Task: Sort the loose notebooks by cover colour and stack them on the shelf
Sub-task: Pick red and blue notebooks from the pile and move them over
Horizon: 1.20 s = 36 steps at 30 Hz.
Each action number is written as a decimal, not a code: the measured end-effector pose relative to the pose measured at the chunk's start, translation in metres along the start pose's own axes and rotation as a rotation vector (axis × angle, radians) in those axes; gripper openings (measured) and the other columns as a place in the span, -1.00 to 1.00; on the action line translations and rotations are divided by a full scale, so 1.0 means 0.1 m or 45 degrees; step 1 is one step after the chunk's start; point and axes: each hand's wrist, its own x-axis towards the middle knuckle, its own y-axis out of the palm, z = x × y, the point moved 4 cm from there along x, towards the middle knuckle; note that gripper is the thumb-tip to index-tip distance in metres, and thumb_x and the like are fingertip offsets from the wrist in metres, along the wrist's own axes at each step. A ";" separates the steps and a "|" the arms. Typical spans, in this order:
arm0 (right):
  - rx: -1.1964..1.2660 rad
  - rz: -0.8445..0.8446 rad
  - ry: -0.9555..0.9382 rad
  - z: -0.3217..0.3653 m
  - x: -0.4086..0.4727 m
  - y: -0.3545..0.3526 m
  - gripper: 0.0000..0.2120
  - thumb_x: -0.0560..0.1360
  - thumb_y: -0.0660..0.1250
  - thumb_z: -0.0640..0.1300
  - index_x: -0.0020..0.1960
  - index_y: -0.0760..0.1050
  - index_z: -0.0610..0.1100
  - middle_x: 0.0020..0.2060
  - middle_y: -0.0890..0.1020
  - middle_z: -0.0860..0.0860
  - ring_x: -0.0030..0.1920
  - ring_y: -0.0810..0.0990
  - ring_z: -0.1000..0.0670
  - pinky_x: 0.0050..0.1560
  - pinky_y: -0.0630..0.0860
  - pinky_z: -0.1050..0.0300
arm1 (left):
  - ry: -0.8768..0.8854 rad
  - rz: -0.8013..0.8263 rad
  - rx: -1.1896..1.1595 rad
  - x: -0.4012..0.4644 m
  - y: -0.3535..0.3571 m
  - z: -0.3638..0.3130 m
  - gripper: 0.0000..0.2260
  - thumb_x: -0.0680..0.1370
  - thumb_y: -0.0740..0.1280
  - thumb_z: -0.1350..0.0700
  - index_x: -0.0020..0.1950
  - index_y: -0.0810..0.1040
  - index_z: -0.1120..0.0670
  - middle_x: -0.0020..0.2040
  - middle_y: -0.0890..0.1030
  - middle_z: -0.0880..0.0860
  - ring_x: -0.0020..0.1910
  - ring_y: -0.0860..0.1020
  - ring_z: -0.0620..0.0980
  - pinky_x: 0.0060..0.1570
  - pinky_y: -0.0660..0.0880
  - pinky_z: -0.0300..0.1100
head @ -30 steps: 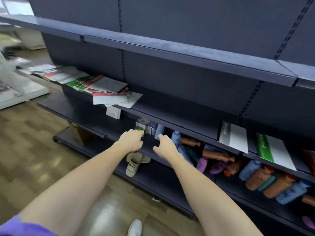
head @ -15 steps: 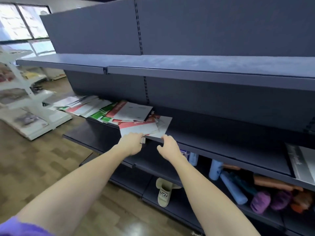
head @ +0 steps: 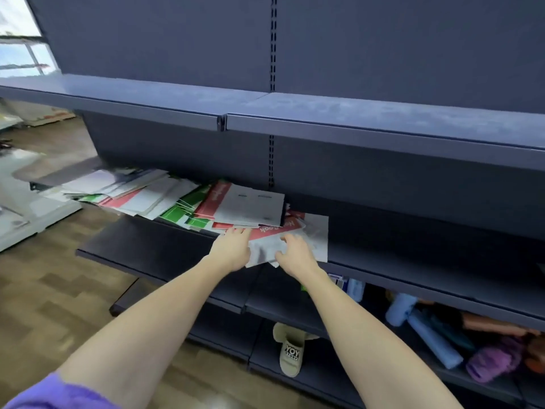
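Loose notebooks (head: 165,199) spread in an overlapping heap along the middle shelf (head: 413,261) — white, red and green covers mixed, several hanging past the front edge. Nearest the hands: a red-banded notebook (head: 274,230) lying cover-up with its lettering upside down, partly under a white notebook (head: 253,206) with a red spine strip. Green covers (head: 177,214) tucked into the heap just left of these.

Left hand (head: 233,249) laid palm-down at the shelf edge, fingers extended forward and touching the lower edge of the heap; pinch or plain contact cannot be told. Right hand (head: 295,255) resting on the grey-white sheet (head: 317,234) beside the red-banded notebook, fingers loosely spread and slightly bent, nothing visibly pinched. Hands near each other, not touching.

Upper shelf (head: 354,113) above, dark blue. Lower shelves below: a beige slipper (head: 290,351), blue bottles (head: 424,332) lying on their sides, a purple item (head: 492,361) — blurred. Wood-pattern floor (head: 59,305) at left. Purple sleeve (head: 53,394) at the bottom-left corner.
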 end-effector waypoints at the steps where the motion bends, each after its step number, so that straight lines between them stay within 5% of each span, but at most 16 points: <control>1: -0.013 -0.010 0.025 0.08 0.05 0.06 -0.51 0.56 0.25 -0.15 0.47 0.32 -0.16 0.40 0.43 -0.12 0.38 0.39 -0.14 0.34 0.39 -0.04 | 0.028 0.014 -0.014 0.07 0.02 0.11 -0.60 0.57 0.19 0.18 0.42 0.34 0.13 0.32 0.48 0.14 0.29 0.41 0.16 0.17 0.40 -0.02; 6: -0.171 -0.037 0.138 0.43 0.32 0.24 -0.50 0.55 0.26 -0.09 0.47 0.32 -0.16 0.36 0.41 -0.14 0.31 0.42 -0.20 0.32 0.39 -0.06 | 0.148 -0.020 -0.061 0.44 -0.03 0.57 -0.53 0.62 0.24 -0.09 0.45 0.32 0.12 0.30 0.50 0.15 0.29 0.42 0.19 0.20 0.41 0.06; 10: -0.259 -0.067 0.217 0.61 0.50 0.35 -0.46 0.54 0.26 -0.11 0.50 0.30 -0.14 0.43 0.36 -0.12 0.41 0.33 -0.17 0.42 0.29 -0.08 | 0.226 -0.023 -0.064 0.69 -0.02 0.80 -0.63 0.60 0.24 0.07 0.37 0.35 0.15 0.33 0.46 0.17 0.33 0.37 0.19 0.26 0.37 0.02; 14: -0.289 -0.041 0.285 0.71 0.62 0.45 -0.39 0.50 0.22 -0.20 0.54 0.24 -0.11 0.49 0.33 -0.10 0.45 0.31 -0.17 0.43 0.28 -0.08 | 0.244 0.171 -0.070 0.81 0.12 0.99 -0.50 0.61 0.27 -0.09 0.48 0.28 0.10 0.43 0.39 0.16 0.42 0.31 0.20 0.33 0.36 0.09; 22: -0.358 -0.036 0.361 0.89 0.74 0.57 -0.25 0.41 0.18 -0.35 0.58 0.18 0.00 0.55 0.23 -0.06 0.50 0.22 -0.14 0.45 0.17 -0.09 | 0.407 -0.047 0.107 0.85 0.19 1.12 -0.66 0.62 0.27 0.06 0.38 0.42 0.11 0.29 0.51 0.07 0.29 0.44 0.09 0.17 0.47 -0.05; 30: -0.205 -0.149 0.527 0.86 0.79 0.51 -0.53 0.54 0.13 -0.18 0.38 0.46 0.14 0.45 0.30 -0.09 0.44 0.20 -0.23 0.44 0.18 -0.11 | 0.494 -0.016 0.064 0.86 0.15 1.22 -0.56 0.60 0.29 -0.04 0.43 0.39 0.12 0.35 0.41 0.09 0.37 0.32 0.12 0.32 0.36 0.02; 33: -0.155 -0.178 0.634 0.82 0.84 0.50 -0.64 0.60 0.16 -0.03 0.38 0.45 0.06 0.42 0.33 -0.19 0.44 0.24 -0.30 0.44 0.21 -0.12 | 0.493 0.057 0.060 0.88 0.12 1.26 -0.56 0.60 0.29 -0.12 0.43 0.44 0.04 0.35 0.38 0.11 0.38 0.28 0.14 0.39 0.30 0.08; 36: -0.105 -0.215 0.716 0.78 0.93 0.51 -0.53 0.60 0.23 0.05 0.47 0.33 -0.05 0.39 0.39 -0.23 0.40 0.30 -0.29 0.38 0.32 -0.11 | 0.476 0.113 0.020 0.89 0.07 1.32 -0.59 0.58 0.31 -0.16 0.39 0.48 -0.07 0.39 0.35 0.11 0.43 0.22 0.20 0.44 0.21 0.14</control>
